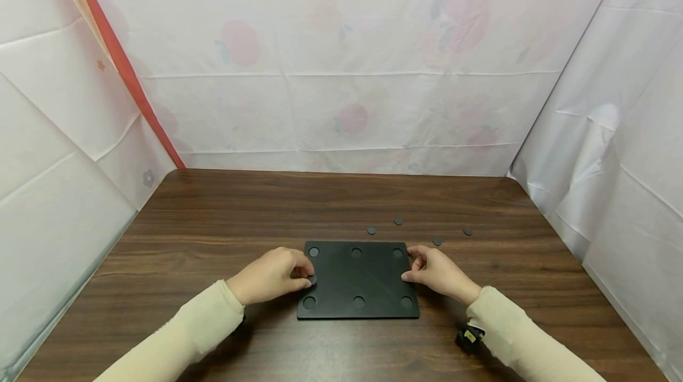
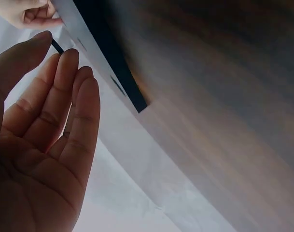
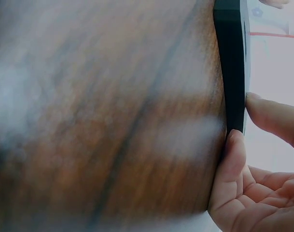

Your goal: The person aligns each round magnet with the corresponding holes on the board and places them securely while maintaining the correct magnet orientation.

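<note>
A flat black rectangular board (image 1: 368,278) with several round recesses lies on the table. My left hand (image 1: 277,275) pinches a small thin black disc (image 1: 312,280) between thumb and fingers, over the board's left edge. In the left wrist view the disc (image 2: 57,47) shows edge-on between the fingertips. The board's far left recess (image 1: 313,252) looks greyer than the others, as if a disc lies in it. At the right edge, my right hand (image 1: 434,269) grips the board, its thumb on the top face and a finger against the side, as the right wrist view shows.
Several loose dark discs lie beyond the board, among them one disc (image 1: 371,230) behind it and another disc (image 1: 468,231) farther right. The brown wood-grain table (image 1: 240,210) is bordered by white patterned curtains (image 1: 341,73) at the back and sides.
</note>
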{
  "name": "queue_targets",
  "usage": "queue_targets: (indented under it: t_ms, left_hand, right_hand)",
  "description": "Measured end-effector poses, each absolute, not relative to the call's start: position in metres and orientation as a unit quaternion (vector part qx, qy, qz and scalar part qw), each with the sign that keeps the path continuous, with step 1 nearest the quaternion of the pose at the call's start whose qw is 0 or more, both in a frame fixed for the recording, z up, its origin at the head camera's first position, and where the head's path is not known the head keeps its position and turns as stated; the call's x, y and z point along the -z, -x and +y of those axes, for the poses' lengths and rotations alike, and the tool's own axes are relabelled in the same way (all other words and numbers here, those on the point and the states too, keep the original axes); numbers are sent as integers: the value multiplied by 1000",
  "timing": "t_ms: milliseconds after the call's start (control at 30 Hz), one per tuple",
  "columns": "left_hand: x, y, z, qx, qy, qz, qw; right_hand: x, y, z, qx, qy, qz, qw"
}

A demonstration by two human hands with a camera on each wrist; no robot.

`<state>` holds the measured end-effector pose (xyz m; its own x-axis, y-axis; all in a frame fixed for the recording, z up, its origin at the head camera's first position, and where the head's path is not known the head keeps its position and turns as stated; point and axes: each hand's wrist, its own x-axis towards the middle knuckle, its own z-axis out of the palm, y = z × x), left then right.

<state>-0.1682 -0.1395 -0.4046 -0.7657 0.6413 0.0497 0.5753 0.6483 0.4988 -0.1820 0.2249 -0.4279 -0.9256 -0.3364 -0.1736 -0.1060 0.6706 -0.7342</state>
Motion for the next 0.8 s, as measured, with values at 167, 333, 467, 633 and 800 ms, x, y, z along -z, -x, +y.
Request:
queue_targets:
  t_ms: [167,333,467,633,800]
  left_hand:
    - [406,163,-138,-240,-349,903,73]
    - [407,159,-138,-231,-358,902,66]
    - [409,156,-138,-219,-371,901,55]
    - [411,154,-139,-209,-381,899,50]
    - [411,153,-140,-205,-384,899,55]
  right_hand:
    - [428,182,225,386,123,902,149]
    - [428,182,225,388,124,901,149]
    - [429,182,225,389,127,900,149]
    - [429,182,225,388,125,901,149]
    - [428,182,224,386,119,902,149]
